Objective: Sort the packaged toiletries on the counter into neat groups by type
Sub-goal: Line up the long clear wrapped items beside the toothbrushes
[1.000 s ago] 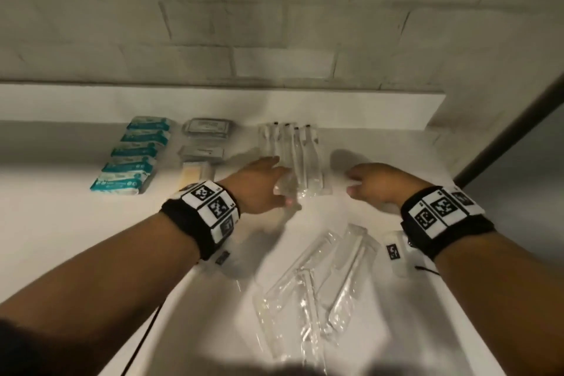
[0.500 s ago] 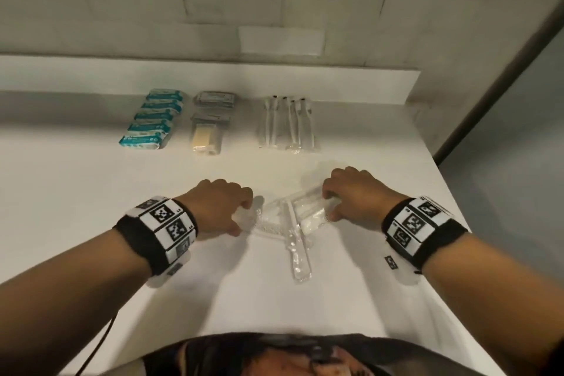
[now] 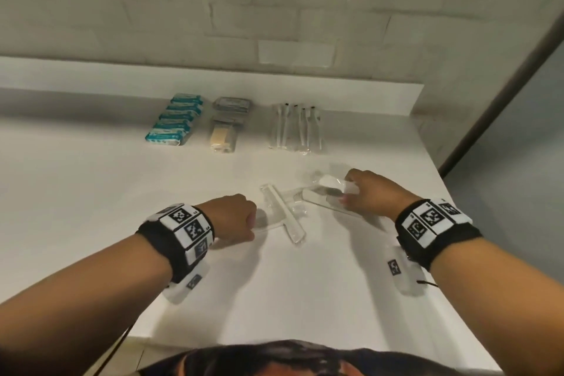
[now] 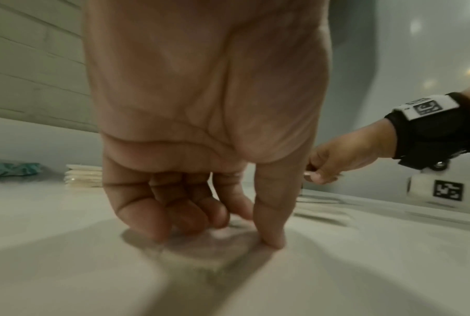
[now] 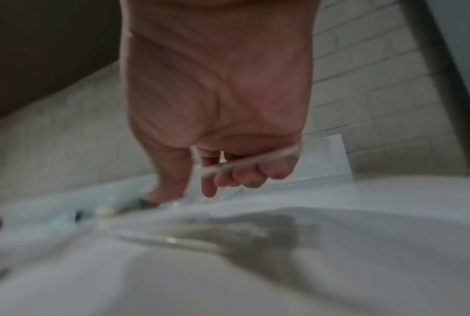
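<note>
Several clear-wrapped combs [image 3: 285,217] lie crossed in the middle of the white counter [image 3: 91,192]. My left hand [image 3: 251,224] is down at their left end. In the left wrist view its curled fingers [image 4: 158,226] and thumb pinch the filmy end of one comb packet [image 4: 217,243] against the counter. My right hand [image 3: 348,192] grips another clear comb packet [image 3: 331,184], raised slightly at the right of the pile. In the right wrist view that packet [image 5: 252,162] runs across its curled fingers.
Along the back wall lie a row of teal packets [image 3: 175,122], a column of grey and beige packets [image 3: 227,122] and a group of wrapped toothbrushes [image 3: 296,128]. The counter's right edge [image 3: 457,201] is close to my right wrist. A dark-clothed body fills the bottom edge.
Both hands have drawn back from the toothbrush group to the loose comb packets. The right hand has taken one packet and lifted it to the right, while the left hand has settled on the pile's left end.
</note>
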A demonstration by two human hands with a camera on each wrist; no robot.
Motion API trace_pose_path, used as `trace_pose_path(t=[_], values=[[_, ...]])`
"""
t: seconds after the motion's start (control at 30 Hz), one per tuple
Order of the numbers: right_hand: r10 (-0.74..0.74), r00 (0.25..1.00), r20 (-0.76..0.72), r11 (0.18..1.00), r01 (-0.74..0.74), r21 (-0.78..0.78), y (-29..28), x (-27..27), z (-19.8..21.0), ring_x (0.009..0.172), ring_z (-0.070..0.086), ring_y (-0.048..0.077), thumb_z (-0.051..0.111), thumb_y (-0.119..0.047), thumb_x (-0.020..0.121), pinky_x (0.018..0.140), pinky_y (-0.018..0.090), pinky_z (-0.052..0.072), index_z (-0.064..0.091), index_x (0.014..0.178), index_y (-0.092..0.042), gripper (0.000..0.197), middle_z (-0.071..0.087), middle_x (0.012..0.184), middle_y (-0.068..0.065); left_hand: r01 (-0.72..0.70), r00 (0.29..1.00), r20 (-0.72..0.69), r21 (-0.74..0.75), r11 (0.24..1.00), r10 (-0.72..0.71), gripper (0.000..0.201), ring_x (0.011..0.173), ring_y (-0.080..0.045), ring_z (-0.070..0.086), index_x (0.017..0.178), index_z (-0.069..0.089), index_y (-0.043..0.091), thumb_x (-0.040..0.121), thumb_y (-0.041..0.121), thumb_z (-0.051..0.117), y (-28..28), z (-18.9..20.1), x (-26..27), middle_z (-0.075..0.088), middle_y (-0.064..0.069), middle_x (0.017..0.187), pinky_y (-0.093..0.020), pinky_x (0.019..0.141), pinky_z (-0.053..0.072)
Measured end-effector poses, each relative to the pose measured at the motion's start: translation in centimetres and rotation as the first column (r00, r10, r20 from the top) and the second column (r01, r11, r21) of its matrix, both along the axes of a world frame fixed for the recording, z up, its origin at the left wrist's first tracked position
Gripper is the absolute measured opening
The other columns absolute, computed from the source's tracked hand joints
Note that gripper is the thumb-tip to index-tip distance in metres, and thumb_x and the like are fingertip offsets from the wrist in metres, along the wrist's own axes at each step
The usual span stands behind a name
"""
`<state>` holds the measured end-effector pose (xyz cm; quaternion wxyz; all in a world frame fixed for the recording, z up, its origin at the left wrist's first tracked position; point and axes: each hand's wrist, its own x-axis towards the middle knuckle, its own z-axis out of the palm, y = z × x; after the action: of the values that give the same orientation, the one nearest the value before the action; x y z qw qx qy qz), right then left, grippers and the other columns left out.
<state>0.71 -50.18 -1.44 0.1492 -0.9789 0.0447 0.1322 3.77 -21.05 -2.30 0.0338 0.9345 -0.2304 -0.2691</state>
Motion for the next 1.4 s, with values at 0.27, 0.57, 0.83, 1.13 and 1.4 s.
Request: trace_pose_path(t=[0.27,0.57,0.83,1.13,1.4], values=[[0.016,0.990,-0.140,0.999,-0.023,-0.047,1.6,-1.1,-1.7,0.090,0.053,0.018,0.073,-0.030,0.076,0.072,0.026,0.039,0.054,0.115,-0.021,0.045,0.057,0.112,0.000,-0.139,0.988,-0.074,-0.016,0.990,0.137,0.054,0.093,-0.015,0.059,0.118,0.042,0.028,0.073,0.026,0.072,0.7,0.1,-0.4,0.056,0.008,0.106,-0.029,0.081,0.051],[-0.005,0.998,0.057,0.999,0.003,0.042,2.9,-0.6,-1.2,0.080,0.056,0.024,0.044,-0.006,0.084,0.063,0.033,0.044,0.047,0.100,-0.018,0.021,0.055,0.094,0.004,-0.030,0.996,-0.083,0.072,0.997,0.036,0.012,0.081,-0.011,0.048,0.087,0.044,0.030,0.080,0.024,0.052,0.5,-0.2,-1.6,0.045,0.007,0.101,-0.024,0.065,0.037],[0.041,0.994,-0.101,0.989,-0.055,-0.141,5.9,3.3,-1.6,0.102,0.058,0.029,0.074,-0.039,0.077,0.084,0.037,0.050,0.048,0.125,-0.018,0.059,0.050,0.118,0.010,-0.092,0.986,0.141,0.001,0.996,0.090,0.020,0.088,-0.023,0.058,0.112,0.046,0.014,0.093,0.013,0.037,1.6,1.0,0.8,0.059,-0.005,0.103,-0.032,0.073,0.046],[-0.105,0.981,-0.166,0.993,0.093,-0.078,5.6,2.4,-0.9,0.098,0.054,0.025,0.070,-0.030,0.085,0.078,0.029,0.038,0.047,0.123,-0.006,0.051,0.059,0.118,0.012,0.261,0.965,0.001,-0.029,0.965,-0.261,0.050,0.077,-0.015,0.054,0.092,0.050,0.022,0.078,0.069,0.057,-3.7,2.7,-3.1,0.055,0.005,0.084,-0.030,0.062,0.040],[-0.322,0.928,-0.187,0.946,0.324,-0.020,4.2,-1.6,-0.6,0.082,0.053,0.022,0.052,-0.025,0.090,0.069,0.027,0.038,0.052,0.106,-0.010,0.021,0.060,0.096,0.008,0.401,0.915,0.056,-0.030,0.916,-0.399,0.056,0.082,-0.017,0.059,0.105,0.057,0.025,0.067,0.065,0.068,-6.1,0.0,-3.7,0.061,0.007,0.090,-0.027,0.066,0.042]])
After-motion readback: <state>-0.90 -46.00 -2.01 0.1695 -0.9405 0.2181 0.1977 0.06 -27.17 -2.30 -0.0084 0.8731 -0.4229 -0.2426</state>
